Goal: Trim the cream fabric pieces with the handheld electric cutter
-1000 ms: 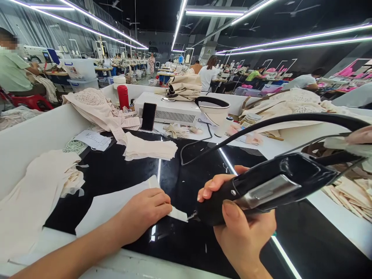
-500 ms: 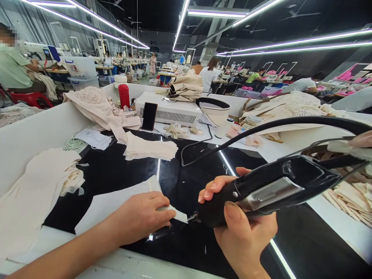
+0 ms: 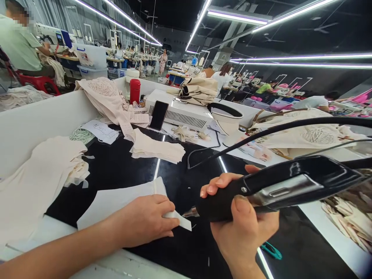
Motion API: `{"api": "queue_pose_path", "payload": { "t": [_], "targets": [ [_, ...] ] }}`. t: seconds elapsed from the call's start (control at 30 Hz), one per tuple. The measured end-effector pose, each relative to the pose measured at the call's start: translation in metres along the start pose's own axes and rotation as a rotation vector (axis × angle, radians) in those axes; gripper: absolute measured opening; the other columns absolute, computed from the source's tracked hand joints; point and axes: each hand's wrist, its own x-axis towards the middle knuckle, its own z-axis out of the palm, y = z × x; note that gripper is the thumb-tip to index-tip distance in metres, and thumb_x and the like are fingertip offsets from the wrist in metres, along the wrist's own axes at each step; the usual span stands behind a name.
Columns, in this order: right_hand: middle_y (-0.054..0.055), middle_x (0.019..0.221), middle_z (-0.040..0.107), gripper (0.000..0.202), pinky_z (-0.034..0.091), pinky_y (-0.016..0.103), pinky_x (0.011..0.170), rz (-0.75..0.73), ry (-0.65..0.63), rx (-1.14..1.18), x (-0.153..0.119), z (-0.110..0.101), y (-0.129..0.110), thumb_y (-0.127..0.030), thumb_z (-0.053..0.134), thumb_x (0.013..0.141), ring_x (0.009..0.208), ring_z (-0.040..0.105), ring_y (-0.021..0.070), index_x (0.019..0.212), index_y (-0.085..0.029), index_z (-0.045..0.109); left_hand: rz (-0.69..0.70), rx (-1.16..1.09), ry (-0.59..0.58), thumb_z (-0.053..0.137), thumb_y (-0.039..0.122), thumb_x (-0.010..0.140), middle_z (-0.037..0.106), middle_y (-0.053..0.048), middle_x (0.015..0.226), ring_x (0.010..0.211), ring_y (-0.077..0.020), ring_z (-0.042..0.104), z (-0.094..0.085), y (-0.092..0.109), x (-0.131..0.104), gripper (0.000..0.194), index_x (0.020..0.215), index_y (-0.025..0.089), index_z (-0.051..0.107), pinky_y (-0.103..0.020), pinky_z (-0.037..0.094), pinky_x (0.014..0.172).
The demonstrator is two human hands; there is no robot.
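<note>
My left hand [image 3: 148,219] presses down on a white fabric piece [image 3: 116,197] on the glossy black tabletop [image 3: 107,166], fingers curled together at its seamed end. A narrow tail of the fabric sticks out past the fingertips. My right hand [image 3: 241,221] is wrapped round a black corded hand tool [image 3: 285,186] with a silver lever and a slim metal tip. That tip lies just above the fabric tail; whether it touches is unclear. A short loose thread [image 3: 194,226] lies by the tail's corner. Behind my right wrist is a teal looped tool [image 3: 272,250], partly hidden.
Stacked cream fabric pieces lie at the left [image 3: 43,166] and beyond my hands [image 3: 157,147]. A phone [image 3: 159,115] leans on a white vented box [image 3: 180,108], near a red bottle [image 3: 135,91]. The black cable [image 3: 261,133] arches across the right. A fabric pile [image 3: 314,128] fills the back right.
The tool's tip has moved from the tail's end to above its upper edge. A loose thread now shows by the corner, and the teal tool has come into view. The camera view has tilted.
</note>
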Motion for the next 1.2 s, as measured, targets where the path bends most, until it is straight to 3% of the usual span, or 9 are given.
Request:
{"api": "queue_pose_path", "payload": {
  "t": [0.5, 0.83, 1.2],
  "targets": [
    [-0.003, 0.078, 0.069, 0.040, 0.059, 0.029, 0.050, -0.008, 0.010, 0.023, -0.004, 0.008, 0.008, -0.031, 0.083, 0.083, 0.058, 0.064, 0.0147, 0.117, -0.026, 0.063, 0.029, 0.028, 0.016, 0.078, 0.036, 0.095, 0.066, -0.005, 0.106, 0.100, -0.0212, 0.065, 0.000, 0.000, 0.002, 0.026, 0.108, 0.019, 0.063, -0.031, 0.056, 0.088],
    [-0.004, 0.075, 0.066, 0.043, 0.057, 0.029, 0.048, -0.045, 0.048, -0.010, -0.003, -0.006, -0.002, -0.035, 0.086, 0.079, 0.057, 0.061, 0.0148, 0.116, -0.027, 0.065, 0.016, 0.013, 0.023, 0.079, 0.036, 0.094, 0.065, -0.005, 0.107, 0.102, -0.0228, 0.065, 0.005, -0.001, 0.001, 0.025, 0.102, 0.020, 0.062, -0.032, 0.058, 0.087],
    [-0.003, 0.075, 0.069, 0.039, 0.058, 0.029, 0.048, -0.035, 0.068, -0.034, -0.005, -0.004, 0.000, -0.030, 0.083, 0.081, 0.056, 0.063, 0.0149, 0.115, -0.026, 0.065, 0.022, -0.017, 0.030, 0.080, 0.035, 0.093, 0.066, -0.005, 0.110, 0.102, -0.0232, 0.065, 0.001, -0.004, 0.001, 0.026, 0.107, 0.020, 0.065, -0.033, 0.056, 0.090]
  ]
}}
